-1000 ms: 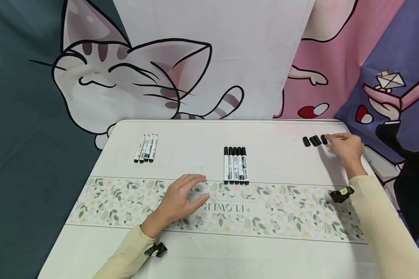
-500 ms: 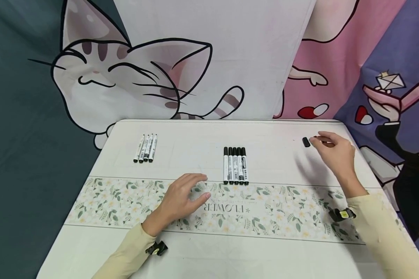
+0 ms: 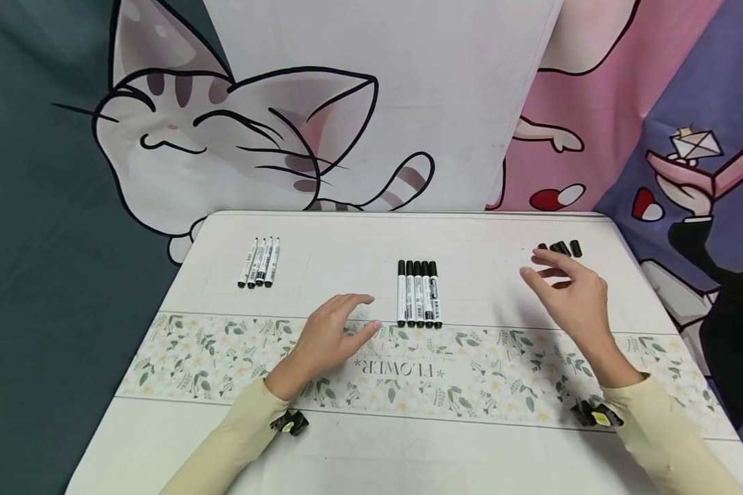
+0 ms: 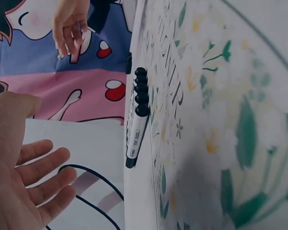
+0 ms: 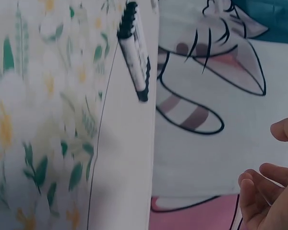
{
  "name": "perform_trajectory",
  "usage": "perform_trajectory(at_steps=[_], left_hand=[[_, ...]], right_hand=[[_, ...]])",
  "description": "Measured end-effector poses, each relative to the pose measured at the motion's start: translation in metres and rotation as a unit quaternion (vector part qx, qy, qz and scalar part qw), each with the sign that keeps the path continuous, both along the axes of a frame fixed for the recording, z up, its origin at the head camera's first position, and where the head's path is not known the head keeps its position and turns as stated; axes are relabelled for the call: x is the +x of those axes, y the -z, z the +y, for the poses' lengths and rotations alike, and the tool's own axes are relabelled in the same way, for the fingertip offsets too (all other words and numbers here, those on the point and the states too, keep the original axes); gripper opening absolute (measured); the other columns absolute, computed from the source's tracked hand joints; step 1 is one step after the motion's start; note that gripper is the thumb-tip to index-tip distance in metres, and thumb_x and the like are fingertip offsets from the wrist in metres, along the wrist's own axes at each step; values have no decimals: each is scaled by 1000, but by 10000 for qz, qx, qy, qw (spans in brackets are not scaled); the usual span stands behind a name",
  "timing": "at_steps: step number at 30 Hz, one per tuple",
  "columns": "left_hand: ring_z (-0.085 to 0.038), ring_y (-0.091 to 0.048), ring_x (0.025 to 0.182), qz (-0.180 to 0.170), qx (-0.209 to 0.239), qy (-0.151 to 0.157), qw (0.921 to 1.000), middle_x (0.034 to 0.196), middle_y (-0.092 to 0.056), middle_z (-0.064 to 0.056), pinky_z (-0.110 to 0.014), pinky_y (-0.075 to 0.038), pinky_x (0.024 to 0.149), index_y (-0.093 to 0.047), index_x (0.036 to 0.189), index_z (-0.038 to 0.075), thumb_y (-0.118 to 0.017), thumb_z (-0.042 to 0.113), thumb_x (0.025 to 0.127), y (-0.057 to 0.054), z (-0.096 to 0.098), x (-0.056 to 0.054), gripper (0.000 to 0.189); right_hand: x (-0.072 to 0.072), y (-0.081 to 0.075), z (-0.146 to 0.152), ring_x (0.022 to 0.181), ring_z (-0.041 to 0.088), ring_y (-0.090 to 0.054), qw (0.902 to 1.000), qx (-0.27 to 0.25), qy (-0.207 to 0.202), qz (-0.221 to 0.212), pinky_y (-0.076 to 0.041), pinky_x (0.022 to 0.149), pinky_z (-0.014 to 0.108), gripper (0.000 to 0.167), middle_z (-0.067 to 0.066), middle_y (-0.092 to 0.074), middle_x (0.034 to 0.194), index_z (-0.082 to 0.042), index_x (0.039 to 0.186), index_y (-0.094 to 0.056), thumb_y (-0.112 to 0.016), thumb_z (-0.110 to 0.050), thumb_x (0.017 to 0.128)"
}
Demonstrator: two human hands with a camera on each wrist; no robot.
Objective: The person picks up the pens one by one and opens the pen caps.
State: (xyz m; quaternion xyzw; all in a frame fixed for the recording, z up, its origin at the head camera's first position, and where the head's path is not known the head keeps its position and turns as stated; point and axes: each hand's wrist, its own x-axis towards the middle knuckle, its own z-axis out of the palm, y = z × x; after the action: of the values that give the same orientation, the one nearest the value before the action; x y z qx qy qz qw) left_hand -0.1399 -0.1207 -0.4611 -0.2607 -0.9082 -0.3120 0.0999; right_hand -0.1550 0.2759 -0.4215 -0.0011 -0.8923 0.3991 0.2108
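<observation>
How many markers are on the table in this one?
9. Four uncapped markers lie side by side at the back left of the table; five capped markers lie in a row near its middle. None looks hidden.

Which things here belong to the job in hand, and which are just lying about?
Probably part of the job:
five capped markers
four uncapped markers
black caps
left hand
right hand

Probably just surroundings, nothing loose:
flowered band
cat-print backdrop
black wrist device
</observation>
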Motion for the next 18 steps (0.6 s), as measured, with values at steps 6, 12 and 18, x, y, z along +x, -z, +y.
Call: perform_trajectory(at_steps=[6, 12, 18], left_hand=[[-21, -66, 113, -414, 33, -163, 9990, 122, -71, -2, -42, -54, 93, -65, 133, 12, -66, 45, 99, 1, 9, -13, 47], [-19, -67, 107, -610, 13, -224, 9979, 117, -72, -1, -40, -55, 88, -65, 132, 11, -67, 44, 98, 5, 16, -27, 47], [-20, -68, 106, -897, -50, -249, 9956, 116, -73, -1, -41, -54, 87, -66, 131, 10, -67, 43, 98, 9, 26, -38, 47]], right_hand=[[15, -3, -15, 89, -11, -60, 9995, -100, -274, 91, -45, 71, 8, 40, 13, -74, 117, -15, 129, -73, -81, -23, 90], [27, -7, -26, 92, -3, -63, 9982, -93, -506, 291, -47, 73, 8, 42, 5, -75, 117, -18, 129, -72, -82, -19, 88], [37, -9, -33, 97, -2, -66, 9953, -110, -822, 503, -51, 76, 8, 45, 3, -74, 119, -16, 129, -72, -83, -12, 85]])
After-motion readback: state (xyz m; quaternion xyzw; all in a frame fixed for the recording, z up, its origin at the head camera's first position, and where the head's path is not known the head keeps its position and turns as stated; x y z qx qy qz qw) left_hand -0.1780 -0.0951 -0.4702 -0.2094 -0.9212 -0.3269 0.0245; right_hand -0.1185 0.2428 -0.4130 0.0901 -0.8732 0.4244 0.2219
